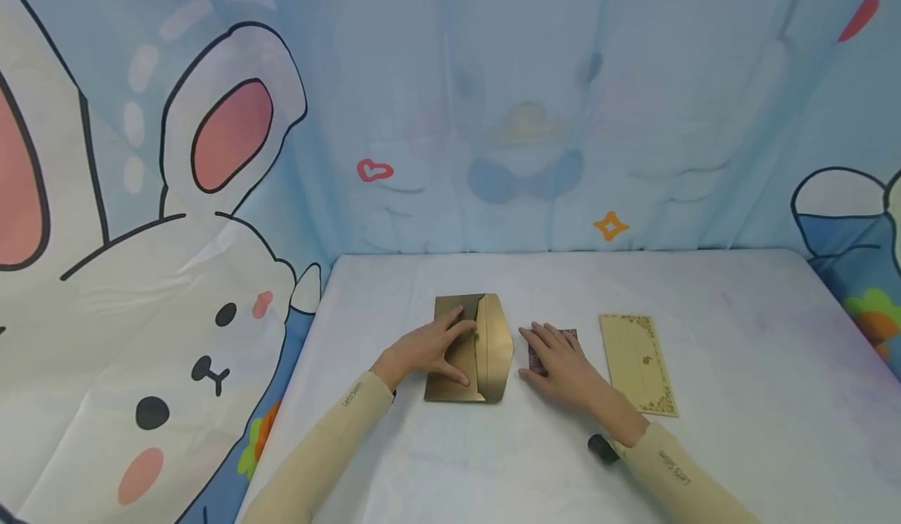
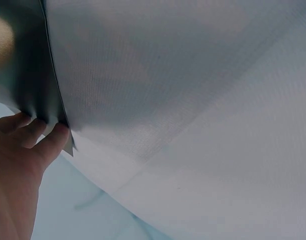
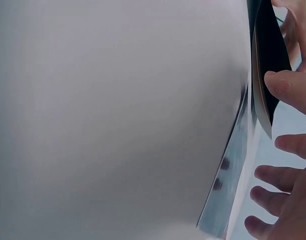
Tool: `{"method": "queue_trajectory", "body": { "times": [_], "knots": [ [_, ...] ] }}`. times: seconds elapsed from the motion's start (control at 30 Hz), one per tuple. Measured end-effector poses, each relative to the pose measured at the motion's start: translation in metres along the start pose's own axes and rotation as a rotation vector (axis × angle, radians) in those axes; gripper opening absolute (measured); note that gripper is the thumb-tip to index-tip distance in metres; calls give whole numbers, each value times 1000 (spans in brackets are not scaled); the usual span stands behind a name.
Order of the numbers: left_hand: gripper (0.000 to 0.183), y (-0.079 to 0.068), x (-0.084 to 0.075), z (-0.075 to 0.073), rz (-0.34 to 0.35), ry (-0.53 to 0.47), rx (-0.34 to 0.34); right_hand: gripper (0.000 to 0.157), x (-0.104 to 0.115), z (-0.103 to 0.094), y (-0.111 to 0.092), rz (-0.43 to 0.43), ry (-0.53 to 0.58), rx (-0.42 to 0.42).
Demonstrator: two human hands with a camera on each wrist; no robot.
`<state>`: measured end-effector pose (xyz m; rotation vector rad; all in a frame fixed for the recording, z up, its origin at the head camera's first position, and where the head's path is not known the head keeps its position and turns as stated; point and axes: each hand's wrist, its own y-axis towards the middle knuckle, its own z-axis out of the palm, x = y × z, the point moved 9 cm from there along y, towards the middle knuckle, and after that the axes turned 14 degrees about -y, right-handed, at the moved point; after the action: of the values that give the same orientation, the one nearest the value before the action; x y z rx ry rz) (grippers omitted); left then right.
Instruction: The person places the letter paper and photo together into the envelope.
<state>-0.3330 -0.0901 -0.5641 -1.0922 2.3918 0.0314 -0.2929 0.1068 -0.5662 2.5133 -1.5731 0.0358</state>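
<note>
My left hand [image 1: 431,348] rests with spread fingers on a gold envelope [image 1: 497,352], whose pointed flap is unfolded toward the right. In the left wrist view, fingertips [image 2: 57,132] press on the shiny surface near its edge. To the right of the envelope, my right hand [image 1: 563,367] lies over a small dark red patterned card [image 1: 536,362], with fingers extended and most of the card hidden beneath. The right wrist view shows the raised envelope flap [image 3: 273,60] beside that hand's thumb.
A cream card [image 1: 633,352] with ornate gold corners lies right of my right hand. The table has a white cloth [image 1: 746,336]. A blue curtain [image 1: 422,211] hangs behind, and a printed rabbit covers the left side. A black device [image 1: 602,449] sits at my right wrist.
</note>
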Motion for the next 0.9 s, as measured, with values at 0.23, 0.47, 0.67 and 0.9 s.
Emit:
{"method": "queue_trajectory", "body": {
  "times": [0.23, 0.47, 0.67, 0.9],
  "knots": [
    [104, 3, 2, -1, 15, 9, -7, 74, -17, -8, -6, 46, -15, -17],
    [103, 2, 1, 0, 21, 2, -3, 79, -30, -9, -14, 74, -33, -6],
    [104, 1, 1, 2, 12, -14, 4, 81, -40, -9, -20, 107, -27, 33],
    [104, 1, 2, 3, 4, -16, 8, 79, -52, -5, -23, 148, -23, 68]
  ]
}}
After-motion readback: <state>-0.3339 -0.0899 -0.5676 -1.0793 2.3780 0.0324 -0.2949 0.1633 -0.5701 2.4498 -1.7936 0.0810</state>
